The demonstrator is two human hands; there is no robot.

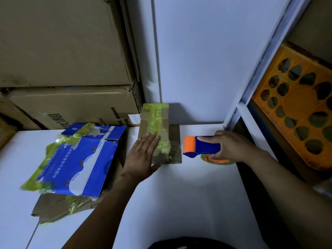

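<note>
Tape dispenser (203, 147) gripped, carton (80, 164) "Safety Gentle Valid"

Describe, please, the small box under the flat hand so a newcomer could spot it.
On the white table, just right of the stacked cartons, stands a small brown box, with the left hand flat on it and the right hand holding a tape dispenser beside it. Unlike the flattened blue and white carton nearby, it is plain cardboard with yellow-green tape along its top.

Tape roll (218, 161) mostly hidden under right hand (231, 146), orange crate (301, 105) cut off at right edge
</note>
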